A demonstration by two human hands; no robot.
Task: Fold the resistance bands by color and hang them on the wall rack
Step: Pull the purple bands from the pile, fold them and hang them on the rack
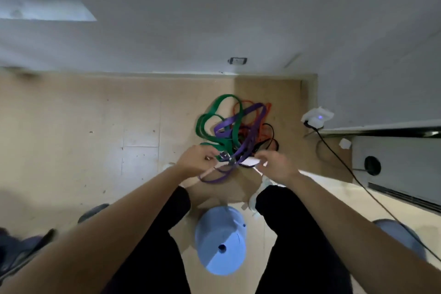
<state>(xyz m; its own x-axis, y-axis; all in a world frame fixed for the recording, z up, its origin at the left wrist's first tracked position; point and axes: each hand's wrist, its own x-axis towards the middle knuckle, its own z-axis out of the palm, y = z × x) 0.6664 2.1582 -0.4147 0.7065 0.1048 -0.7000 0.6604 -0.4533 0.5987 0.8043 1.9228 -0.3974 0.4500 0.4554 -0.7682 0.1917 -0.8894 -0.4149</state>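
Both hands are mid-frame over the tangled bands on the floor: left hand [195, 159] curled around the purple band [238, 124]. Right hand [274, 162] pinches something white, can't tell what. Green band [210, 114] sits just above.

A green band [210, 124], a purple band [241, 124], an orange band [265, 131] and a black band [270, 137] tangle on the tan floor [71, 126]; the wall [214, 19] is white, the trousers [152, 246] black, the jug [220, 238] pale blue.
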